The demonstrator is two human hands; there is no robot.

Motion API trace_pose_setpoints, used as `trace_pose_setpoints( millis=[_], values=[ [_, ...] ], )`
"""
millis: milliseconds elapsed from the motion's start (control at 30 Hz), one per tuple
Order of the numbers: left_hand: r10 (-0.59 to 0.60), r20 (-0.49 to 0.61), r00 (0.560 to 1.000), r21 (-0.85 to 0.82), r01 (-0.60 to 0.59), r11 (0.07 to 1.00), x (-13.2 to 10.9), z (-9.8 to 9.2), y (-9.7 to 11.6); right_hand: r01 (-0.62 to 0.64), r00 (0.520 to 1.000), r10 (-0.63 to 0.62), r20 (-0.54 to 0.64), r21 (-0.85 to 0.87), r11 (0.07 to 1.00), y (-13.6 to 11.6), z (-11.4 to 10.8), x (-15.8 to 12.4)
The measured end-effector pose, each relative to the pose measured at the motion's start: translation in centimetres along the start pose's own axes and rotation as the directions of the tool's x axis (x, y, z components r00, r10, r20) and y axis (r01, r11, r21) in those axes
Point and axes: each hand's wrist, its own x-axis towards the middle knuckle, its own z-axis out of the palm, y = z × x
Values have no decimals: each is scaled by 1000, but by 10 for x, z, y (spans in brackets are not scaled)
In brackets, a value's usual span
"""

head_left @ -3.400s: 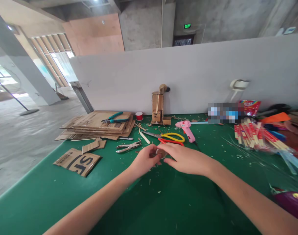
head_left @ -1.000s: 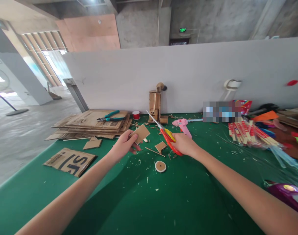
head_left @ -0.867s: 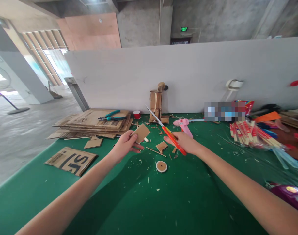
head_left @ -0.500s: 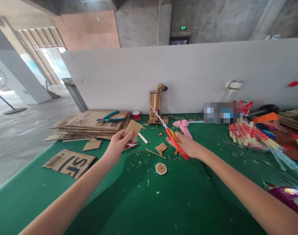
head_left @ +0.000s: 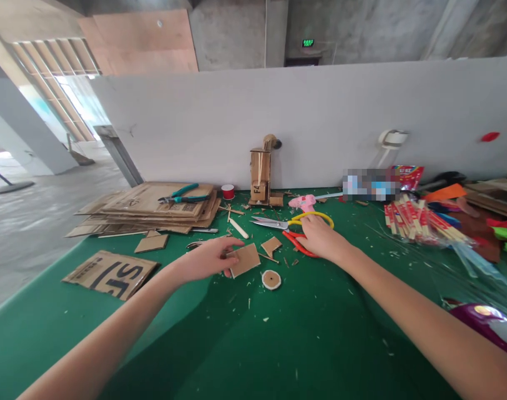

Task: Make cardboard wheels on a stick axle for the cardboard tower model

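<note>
Disc (head_left: 271,279) nearest, then left hand (head_left: 205,259) at card (head_left: 245,260), right hand (head_left: 320,236) on scissors (head_left: 285,226), mid-desk (head_left: 278,350).
Card sits just left of disc, left fingers half-curled at its left end; right fingers over the spread handles, blades pointing left. Can't tell from here if either hand grips or just touches. Beyond: pink glue gun (head_left: 304,201), pliers (head_left: 190,198) on cardboard stack (head_left: 142,204) toward far left corner, cardboard model (head_left: 260,169) upright at far edge.

L forearm (head_left: 111,339) & R forearm (head_left: 403,308), both bare, angle in over the tabletop (head_left: 299,350) twd its far edge. L hand (head_left: 209,259), nearer the L edge, has wrist bent slightly inward, index extended. R hand (head_left: 323,238), a bit closer to far edge, is palm-down w/ fingers bent fwd.
</note>
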Motion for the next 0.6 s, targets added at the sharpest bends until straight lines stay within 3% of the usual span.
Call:
trace_pose_setpoints(
  millis=[167,433,500,600],
  values=[
    [99,-87,991,359,-62,931,-4,13,5,13,1000,-13,18,-9,1000,-7,-7,-4],
    [140,-74,987,548,-77,833,-3,12,3,-26,999,24,41,36,999,-28,-7,-8],
    [131,-112,985,560,-46,827,-1,4,-4,-37,999,35,33,59,998,-27,-4,-8],
    [92,-279,956,624,108,774,-1,-13,-19,-29,999,26,28,125,992,-23,3,-6]
  ],
)
